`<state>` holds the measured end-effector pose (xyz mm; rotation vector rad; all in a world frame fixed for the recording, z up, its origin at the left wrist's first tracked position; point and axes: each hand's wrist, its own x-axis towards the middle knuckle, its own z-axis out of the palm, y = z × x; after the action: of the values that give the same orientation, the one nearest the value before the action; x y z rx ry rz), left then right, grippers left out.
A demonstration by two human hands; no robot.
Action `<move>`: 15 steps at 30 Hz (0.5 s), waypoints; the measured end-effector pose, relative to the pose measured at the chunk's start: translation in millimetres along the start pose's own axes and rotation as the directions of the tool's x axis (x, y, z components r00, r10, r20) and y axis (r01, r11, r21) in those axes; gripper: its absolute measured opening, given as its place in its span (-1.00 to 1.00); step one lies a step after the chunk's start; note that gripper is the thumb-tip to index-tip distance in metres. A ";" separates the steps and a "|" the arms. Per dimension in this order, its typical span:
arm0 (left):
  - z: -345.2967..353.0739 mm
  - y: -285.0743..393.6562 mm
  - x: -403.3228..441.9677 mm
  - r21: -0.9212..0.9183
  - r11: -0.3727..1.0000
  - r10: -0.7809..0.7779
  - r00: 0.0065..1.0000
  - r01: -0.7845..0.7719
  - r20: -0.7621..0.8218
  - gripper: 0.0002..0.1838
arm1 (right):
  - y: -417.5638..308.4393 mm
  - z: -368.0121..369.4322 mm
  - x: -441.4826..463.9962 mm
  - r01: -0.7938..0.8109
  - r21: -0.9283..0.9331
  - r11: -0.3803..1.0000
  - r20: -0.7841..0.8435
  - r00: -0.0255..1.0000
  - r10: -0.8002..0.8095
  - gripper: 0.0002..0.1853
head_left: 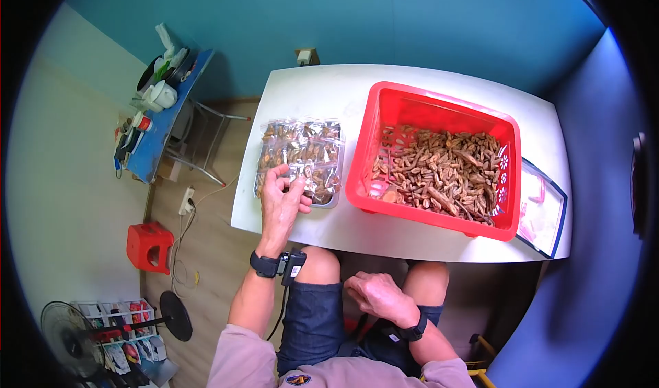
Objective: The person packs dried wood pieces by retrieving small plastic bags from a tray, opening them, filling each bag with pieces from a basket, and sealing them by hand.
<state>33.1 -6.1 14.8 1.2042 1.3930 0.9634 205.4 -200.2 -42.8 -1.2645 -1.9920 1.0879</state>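
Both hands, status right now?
Left hand: fingers on the small clear bags, can't tell if gripping.
Right hand: above the lap, fingers curled, no object visible.

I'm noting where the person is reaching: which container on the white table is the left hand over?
The tray of small clear bags, the leftmost; the red basket and dark-framed box, farther right, have no hand over them.

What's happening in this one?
A person sits at a white table. Their left hand is at the small clear bags of brown pieces, laid in rows on a tray. The right hand rests over the lap, away from the tabletop. To the right, a red basket holds many loose brown pieces.
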 end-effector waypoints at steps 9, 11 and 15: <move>-3.0 -1.6 -3.3 0.086 0.996 0.033 0.999 -0.030 -0.032 -0.54 | -2.4 -2.7 -1.8 0.013 -0.028 1.000 0.031 0.999 -0.012 -0.82; -1.5 2.5 -6.6 0.143 0.989 0.048 0.998 -0.042 -0.043 -0.54 | -1.8 -3.2 -1.9 -0.026 -0.066 0.997 0.123 0.992 0.034 -0.69; -5.0 -4.5 -7.6 0.346 0.933 0.122 0.991 -0.095 -0.058 -0.57 | -3.6 -4.5 -2.1 -0.016 -0.045 0.999 0.110 0.994 0.021 -0.70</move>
<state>27.4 -14.1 12.7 1.5296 1.6174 0.8726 208.1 -201.4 -37.4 -1.2734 -2.1003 1.1511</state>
